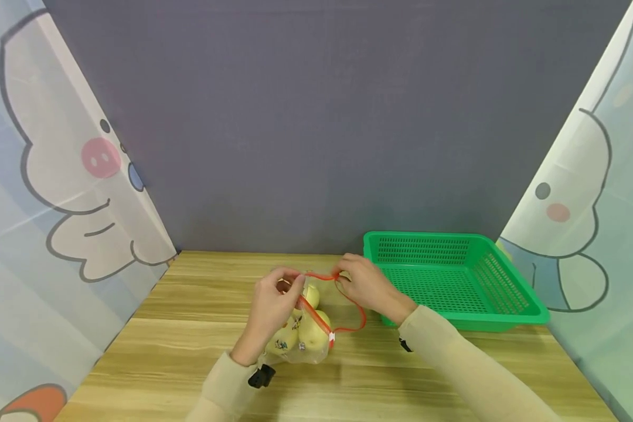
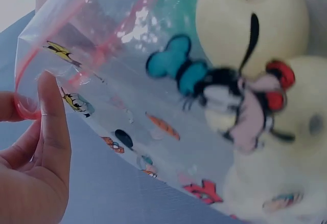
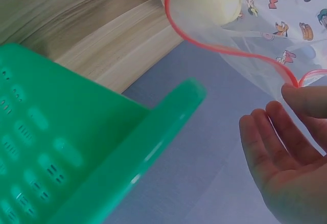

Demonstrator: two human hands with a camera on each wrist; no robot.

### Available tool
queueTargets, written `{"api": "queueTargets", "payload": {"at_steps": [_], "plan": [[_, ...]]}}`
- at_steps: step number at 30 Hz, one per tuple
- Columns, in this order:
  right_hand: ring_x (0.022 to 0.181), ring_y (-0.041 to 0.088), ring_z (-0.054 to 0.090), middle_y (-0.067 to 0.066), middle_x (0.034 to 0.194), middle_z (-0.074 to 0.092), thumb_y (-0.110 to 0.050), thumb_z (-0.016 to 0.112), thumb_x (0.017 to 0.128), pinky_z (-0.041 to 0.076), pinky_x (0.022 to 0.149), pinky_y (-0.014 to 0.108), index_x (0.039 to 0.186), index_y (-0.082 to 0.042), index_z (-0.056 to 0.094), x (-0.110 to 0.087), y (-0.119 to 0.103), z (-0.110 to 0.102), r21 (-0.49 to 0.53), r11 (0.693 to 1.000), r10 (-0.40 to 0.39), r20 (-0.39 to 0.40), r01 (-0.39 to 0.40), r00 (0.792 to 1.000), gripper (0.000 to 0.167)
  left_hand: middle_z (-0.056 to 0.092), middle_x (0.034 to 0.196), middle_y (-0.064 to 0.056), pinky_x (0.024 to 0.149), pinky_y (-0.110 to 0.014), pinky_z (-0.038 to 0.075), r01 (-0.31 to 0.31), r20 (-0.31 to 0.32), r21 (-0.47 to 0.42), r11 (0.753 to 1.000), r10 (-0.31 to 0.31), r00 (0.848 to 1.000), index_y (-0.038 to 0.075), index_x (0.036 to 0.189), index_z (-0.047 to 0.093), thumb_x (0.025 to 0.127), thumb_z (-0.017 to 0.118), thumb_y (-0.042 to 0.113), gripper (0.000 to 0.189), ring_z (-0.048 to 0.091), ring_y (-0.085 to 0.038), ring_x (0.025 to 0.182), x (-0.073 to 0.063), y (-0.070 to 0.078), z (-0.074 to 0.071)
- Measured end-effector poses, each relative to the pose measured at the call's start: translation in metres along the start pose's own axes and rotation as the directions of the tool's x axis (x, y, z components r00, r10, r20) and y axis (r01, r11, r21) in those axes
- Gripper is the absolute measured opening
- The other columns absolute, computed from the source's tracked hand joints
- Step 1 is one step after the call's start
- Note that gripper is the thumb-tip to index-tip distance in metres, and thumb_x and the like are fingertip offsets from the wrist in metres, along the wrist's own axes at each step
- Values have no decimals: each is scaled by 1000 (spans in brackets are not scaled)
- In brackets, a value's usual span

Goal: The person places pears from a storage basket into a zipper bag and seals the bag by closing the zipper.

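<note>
A clear zip bag (image 1: 308,355) with cartoon prints and a red zip rim stands between the hands, its mouth spread open. Several pale yellow round fruits (image 1: 313,334), apples or pears, lie inside it. On the left, my left hand (image 1: 274,300) pinches the rim between thumb and fingers; the left wrist view shows the same grip on the red edge (image 2: 28,112). My right hand (image 1: 368,285) pinches the opposite end of the rim, its other fingers loosely bent in the right wrist view. A white zip slider (image 1: 332,337) sits at the rim's near corner.
Just right of the right hand stands a green plastic basket (image 1: 506,319) with slotted walls and no contents visible. The wooden table (image 1: 190,334) bears bag and basket. A dark grey curtain (image 1: 316,129) hangs behind, with cartoon-printed cloth (image 1: 68,234) on both sides.
</note>
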State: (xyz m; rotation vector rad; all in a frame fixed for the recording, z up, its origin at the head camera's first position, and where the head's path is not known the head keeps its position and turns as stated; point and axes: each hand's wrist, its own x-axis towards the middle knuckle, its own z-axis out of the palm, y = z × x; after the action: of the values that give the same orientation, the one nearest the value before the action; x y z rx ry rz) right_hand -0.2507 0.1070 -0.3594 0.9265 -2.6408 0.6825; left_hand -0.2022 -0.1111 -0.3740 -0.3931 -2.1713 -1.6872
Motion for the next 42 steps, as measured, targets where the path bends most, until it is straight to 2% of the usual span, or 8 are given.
{"api": "queueTargets", "payload": {"at_steps": [8,11,15,17,22,34,38,42], "plan": [[87,15,61,-3,96,65,-1,73,92,54,73,28,102,-10,77,-1,0,-1,-10,1000,12,9,-12,1000,14,65,79,-1,49,-24,55,-245,0,147,958,247,969,4,97,74,96,70,5,4,64,-12,60,-6,-1,-3],[87,15,61,-3,96,65,0,72,93,54,73,28,103,-10,77,-2,0,-1,-12,1000,7,8,-7,1000,15,63,76,1,50,-18,52,-451,-23,227,863,467,884,3,92,72,93,69,-1,5,60,-8,61,-10,-2,-4],[88,16,62,-2,97,66,0,72,93,55,74,28,103,-9,77,-2,0,-1,7,1000,10,5,-10,1000,15,61,74,0,52,-13,49,-682,23,294,669,709,705,4,86,69,96,61,4,14,56,-8,57,-18,0,-2],[90,18,63,-2,98,66,0,72,93,56,75,30,103,-9,77,-3,1,-1,16,1000,16,1,-16,1000,14,62,75,1,53,-13,49,-738,59,335,586,768,637,6,86,69,98,58,10,17,56,-9,58,-23,1,3],[96,23,65,-1,101,68,-1,72,93,56,79,34,104,-9,77,-3,2,0,27,999,31,4,-31,1000,14,63,79,0,56,-20,51,-789,146,438,431,832,535,7,86,70,96,57,17,19,58,-14,64,-37,-5,15],[96,21,65,-1,105,69,-2,71,94,55,76,33,102,-10,76,-4,5,2,85,994,68,-17,-67,998,13,57,77,3,54,-24,45,-753,502,641,152,659,560,15,78,63,99,49,23,27,53,-14,65,-65,-15,36],[97,21,67,0,106,70,0,70,94,56,75,32,101,-11,76,-4,7,2,131,989,79,-25,-75,997,14,57,74,1,50,-24,45,-746,508,654,128,656,558,13,76,63,100,36,8,36,54,-15,61,-65,-15,37],[97,23,68,0,106,72,1,70,94,58,76,35,101,-10,76,-6,11,1,184,980,85,-41,-76,996,14,59,72,0,48,-23,47,-734,454,661,158,694,559,9,78,67,106,36,9,41,56,-14,57,-60,-12,33]]}}
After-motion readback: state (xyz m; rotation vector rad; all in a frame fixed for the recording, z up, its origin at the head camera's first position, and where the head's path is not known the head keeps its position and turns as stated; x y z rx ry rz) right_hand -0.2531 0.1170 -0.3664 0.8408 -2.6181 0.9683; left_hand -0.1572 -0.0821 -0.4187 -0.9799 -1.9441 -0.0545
